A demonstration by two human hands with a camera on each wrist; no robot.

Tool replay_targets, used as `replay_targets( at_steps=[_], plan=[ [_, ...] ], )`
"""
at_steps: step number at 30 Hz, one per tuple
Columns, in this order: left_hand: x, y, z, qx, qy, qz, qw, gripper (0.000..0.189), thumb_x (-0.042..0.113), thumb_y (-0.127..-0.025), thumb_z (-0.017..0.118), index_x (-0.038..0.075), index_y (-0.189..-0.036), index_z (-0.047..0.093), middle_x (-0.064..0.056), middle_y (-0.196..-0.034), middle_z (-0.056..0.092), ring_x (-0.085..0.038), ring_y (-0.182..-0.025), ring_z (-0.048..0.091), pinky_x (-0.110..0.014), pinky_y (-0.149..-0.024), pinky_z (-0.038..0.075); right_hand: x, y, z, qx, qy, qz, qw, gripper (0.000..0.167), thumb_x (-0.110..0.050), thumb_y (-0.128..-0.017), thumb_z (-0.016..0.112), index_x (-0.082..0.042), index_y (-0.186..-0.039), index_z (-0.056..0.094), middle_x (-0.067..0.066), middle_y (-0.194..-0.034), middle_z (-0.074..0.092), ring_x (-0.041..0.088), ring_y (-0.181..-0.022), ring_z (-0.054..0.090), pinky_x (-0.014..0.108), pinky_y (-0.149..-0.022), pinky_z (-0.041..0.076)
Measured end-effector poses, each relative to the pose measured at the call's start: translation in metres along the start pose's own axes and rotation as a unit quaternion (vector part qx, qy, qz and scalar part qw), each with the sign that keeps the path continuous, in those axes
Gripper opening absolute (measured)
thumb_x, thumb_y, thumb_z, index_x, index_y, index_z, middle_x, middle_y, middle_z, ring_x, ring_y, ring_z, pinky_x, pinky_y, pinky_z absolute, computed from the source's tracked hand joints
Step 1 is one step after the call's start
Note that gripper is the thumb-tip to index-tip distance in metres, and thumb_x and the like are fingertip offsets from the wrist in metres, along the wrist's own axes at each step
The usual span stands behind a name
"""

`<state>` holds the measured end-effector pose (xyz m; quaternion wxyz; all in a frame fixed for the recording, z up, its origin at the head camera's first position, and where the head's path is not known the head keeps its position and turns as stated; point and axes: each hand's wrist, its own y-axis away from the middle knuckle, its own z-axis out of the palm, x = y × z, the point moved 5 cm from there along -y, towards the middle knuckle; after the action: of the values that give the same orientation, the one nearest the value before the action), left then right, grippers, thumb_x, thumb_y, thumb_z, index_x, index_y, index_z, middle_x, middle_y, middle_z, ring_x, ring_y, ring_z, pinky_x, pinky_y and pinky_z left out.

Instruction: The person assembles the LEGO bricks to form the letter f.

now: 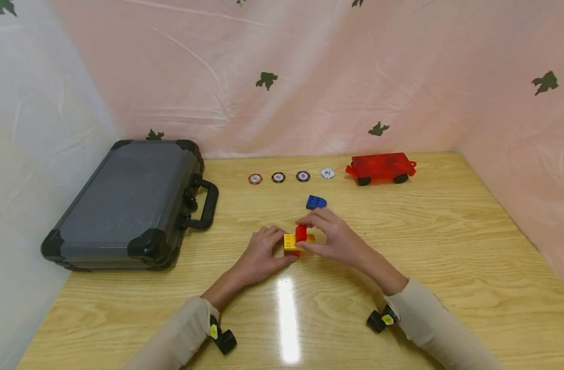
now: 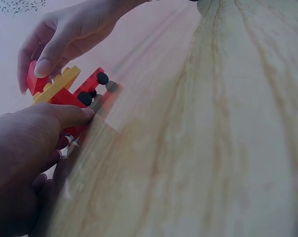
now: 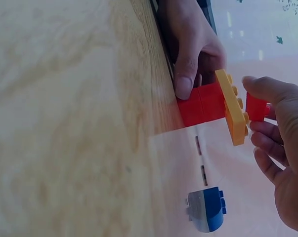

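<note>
On the table stands a small stack: red toy bricks (image 3: 200, 104) at the bottom, with a longer yellow brick (image 3: 231, 109) lying across the top and overhanging them. My left hand (image 1: 258, 258) holds the red base from the left, its thumb on the near side. Between thumb and fingers, my right hand (image 1: 339, 240) pinches another red brick (image 1: 301, 233) over the yellow one's studs. Whether that brick touches the studs, I cannot tell. Just beyond the right hand lies a blue brick (image 1: 315, 202) with one rounded end.
A grey case (image 1: 120, 200) with a black handle (image 1: 210, 206) lies at the left. Several poker chips (image 1: 278, 177) form a row toward the back. To their right is a red toy wagon (image 1: 382, 167) on black wheels. A pink cloth (image 1: 309, 113) hangs behind the table.
</note>
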<state>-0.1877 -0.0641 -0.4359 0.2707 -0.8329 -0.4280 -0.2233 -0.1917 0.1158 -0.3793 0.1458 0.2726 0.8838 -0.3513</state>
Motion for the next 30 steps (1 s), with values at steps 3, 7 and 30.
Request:
replay_targets(
  at_steps=[3, 7, 30],
  plan=[
    [0.0, -0.0003, 0.0001, -0.001, 0.001, 0.0, 1.0, 0.034, 0.03, -0.089, 0.084, 0.01, -0.111, 0.069, -0.003, -0.111, 0.064, -0.022, -0.099, 0.054, -0.04, -0.083, 0.039, -0.0018, -0.0002, 0.0009, -0.004, 0.007, -0.005, 1.0, 0.044, -0.012, -0.08, 0.091, 0.0, -0.116, 0.07, 0.005, -0.113, 0.064, 0.021, -0.103, 0.061, 0.037, -0.089, 0.054],
    [0.0006, -0.0005, -0.0002, 0.0, -0.001, 0.001, 1.0, 0.034, 0.031, -0.088, 0.084, 0.01, -0.111, 0.069, -0.003, -0.111, 0.065, -0.022, -0.098, 0.054, -0.039, -0.082, 0.039, -0.0049, -0.0004, 0.0024, -0.01, 0.017, -0.013, 0.9997, 0.044, -0.011, -0.08, 0.09, 0.0, -0.117, 0.071, 0.007, -0.113, 0.064, 0.023, -0.105, 0.06, 0.04, -0.09, 0.053],
    [0.0003, 0.0, 0.0001, 0.01, -0.008, 0.012, 0.9998, 0.036, 0.031, -0.088, 0.085, 0.01, -0.113, 0.069, -0.001, -0.11, 0.064, -0.021, -0.098, 0.054, -0.037, -0.081, 0.038, -0.0061, 0.0014, 0.0073, -0.023, 0.021, -0.016, 0.9994, 0.038, -0.01, -0.089, 0.079, 0.0, -0.125, 0.07, 0.006, -0.115, 0.063, 0.022, -0.105, 0.057, 0.04, -0.09, 0.051]
  ],
)
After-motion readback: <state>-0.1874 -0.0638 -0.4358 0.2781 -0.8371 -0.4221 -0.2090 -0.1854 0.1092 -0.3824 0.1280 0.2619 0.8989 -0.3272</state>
